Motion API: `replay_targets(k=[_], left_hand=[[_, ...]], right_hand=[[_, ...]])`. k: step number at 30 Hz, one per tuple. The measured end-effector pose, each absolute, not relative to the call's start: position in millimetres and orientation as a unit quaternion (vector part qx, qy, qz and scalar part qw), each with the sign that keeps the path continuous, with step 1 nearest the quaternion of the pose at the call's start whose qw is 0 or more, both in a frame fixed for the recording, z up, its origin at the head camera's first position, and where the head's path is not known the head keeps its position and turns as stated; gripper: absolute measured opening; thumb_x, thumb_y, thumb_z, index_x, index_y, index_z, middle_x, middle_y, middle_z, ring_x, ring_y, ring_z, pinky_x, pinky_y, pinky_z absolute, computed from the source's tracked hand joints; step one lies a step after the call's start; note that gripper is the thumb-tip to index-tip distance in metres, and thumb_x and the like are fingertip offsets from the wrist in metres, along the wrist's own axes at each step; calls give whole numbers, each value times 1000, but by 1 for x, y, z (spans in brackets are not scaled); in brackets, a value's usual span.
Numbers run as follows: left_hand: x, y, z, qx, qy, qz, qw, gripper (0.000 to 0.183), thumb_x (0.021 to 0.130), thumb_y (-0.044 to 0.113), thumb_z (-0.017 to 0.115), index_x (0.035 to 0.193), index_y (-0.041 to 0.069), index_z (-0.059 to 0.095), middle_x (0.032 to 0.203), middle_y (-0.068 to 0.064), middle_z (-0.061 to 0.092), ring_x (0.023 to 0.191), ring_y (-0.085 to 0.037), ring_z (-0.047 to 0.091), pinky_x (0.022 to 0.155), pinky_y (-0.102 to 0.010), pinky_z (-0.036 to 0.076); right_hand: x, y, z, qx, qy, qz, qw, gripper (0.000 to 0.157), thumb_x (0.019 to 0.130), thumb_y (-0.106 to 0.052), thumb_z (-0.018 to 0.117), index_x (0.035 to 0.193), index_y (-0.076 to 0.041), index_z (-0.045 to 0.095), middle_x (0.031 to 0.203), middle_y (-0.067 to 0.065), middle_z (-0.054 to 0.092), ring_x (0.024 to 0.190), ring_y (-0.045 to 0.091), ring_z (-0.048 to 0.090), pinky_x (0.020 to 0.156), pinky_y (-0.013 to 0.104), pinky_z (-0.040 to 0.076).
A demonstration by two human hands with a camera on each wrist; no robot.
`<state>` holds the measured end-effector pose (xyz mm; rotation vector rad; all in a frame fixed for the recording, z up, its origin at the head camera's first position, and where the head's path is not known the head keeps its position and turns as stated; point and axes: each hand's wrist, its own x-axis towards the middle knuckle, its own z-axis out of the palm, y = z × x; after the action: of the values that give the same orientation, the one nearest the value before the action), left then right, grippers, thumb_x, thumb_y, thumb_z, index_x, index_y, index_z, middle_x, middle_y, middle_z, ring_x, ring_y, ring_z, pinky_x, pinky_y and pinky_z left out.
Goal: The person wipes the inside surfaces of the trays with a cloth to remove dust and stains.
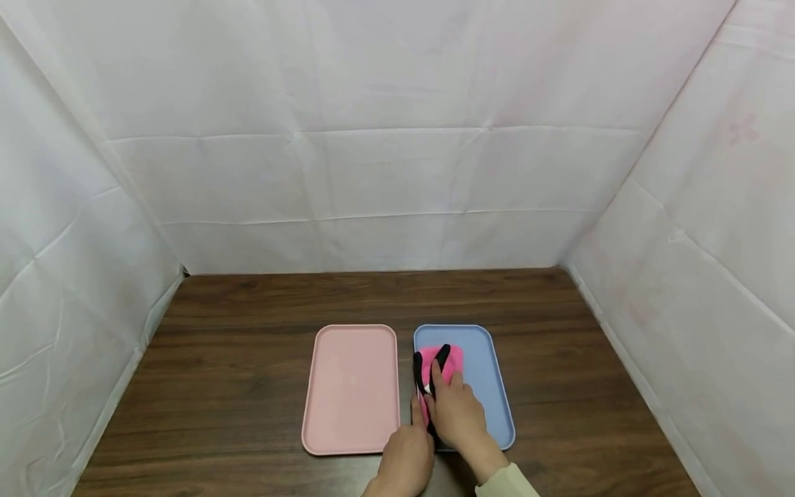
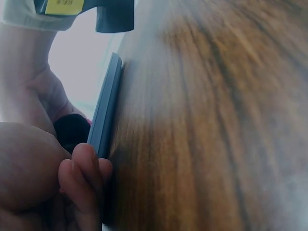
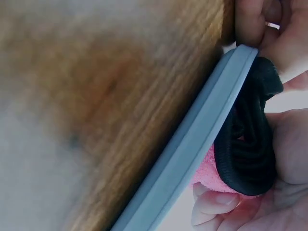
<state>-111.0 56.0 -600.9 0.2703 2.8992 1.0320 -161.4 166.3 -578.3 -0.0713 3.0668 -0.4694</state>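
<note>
A folded pink and black cloth item [image 1: 456,357] lies over the left part of the blue tray [image 1: 491,386]. It may be a sock or a glove. In the right wrist view its black ribbed band [image 3: 248,159] and fuzzy pink side show above the tray's rim. My right hand [image 1: 459,414] grips the cloth from the right, index finger along its top. At the near end, my left hand [image 1: 406,455] holds the cloth's left edge, index finger stretched forward and other fingers curled. My left thumb is hidden in the head view.
Left of the blue tray lies a pink tray [image 1: 350,390], with a narrow gap between them. Both are on a dark wooden table [image 1: 236,386]. White sheets [image 1: 385,172] hang at the back and on both sides.
</note>
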Motion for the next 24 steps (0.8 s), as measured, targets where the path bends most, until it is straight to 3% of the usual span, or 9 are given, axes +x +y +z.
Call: replay_targets(k=[17,24], left_hand=[[-111,60,-601,61,940,331,49,65,94,9,65,150,-15,40,51,-9,54,42,-18,52,38,-35,40],[-111,62,-601,62,946,318,24,63,94,10,65,148,-14,43,51,-9,54,41,-19,52,37,-35,40]], right_hand=[[-181,162,-574,-17,987,-156,27,61,98,-26,68,154,-9,50,107,24,58,75,31,57,58,48,52],[-189,162,-574,-18,988,-149,29,61,98,-27,68,153,-9,50,109,25,58,77,32,58,60,50,53]])
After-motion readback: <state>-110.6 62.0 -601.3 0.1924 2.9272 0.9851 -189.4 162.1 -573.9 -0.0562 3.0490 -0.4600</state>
